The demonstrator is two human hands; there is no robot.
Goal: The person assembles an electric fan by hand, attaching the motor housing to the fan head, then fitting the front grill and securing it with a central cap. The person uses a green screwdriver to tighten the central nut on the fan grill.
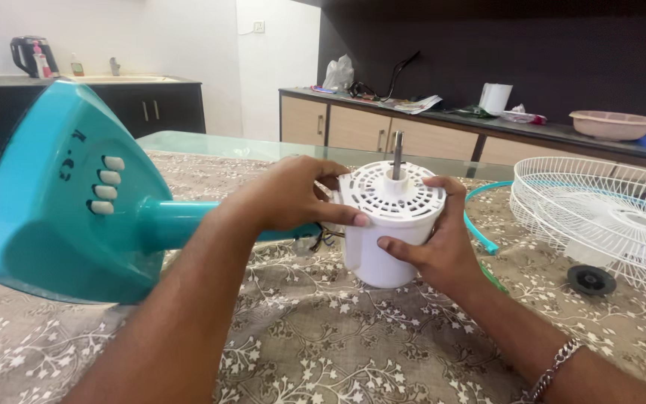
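Both hands clasp the white motor housing [390, 224] from opposite sides: the left hand [289, 196] wraps over its upper left edge, thumb pressed on the rim, and the right hand [443, 239] cups the right wall, fingers closed on it. The housing sits upright on the patterned tablecloth [323, 337], its bare metal shaft [397, 155] pointing up between the two hands. No blade and no guard are on the shaft, so the fan appears well taken apart or not yet built up. To the left of the grip, the teal stem and base [61, 198] lie on their side. To the right, the white wire guard [607, 213] and a black round cap [591, 280] rest apart. Just behind the right hand lies a teal ring [480, 224].
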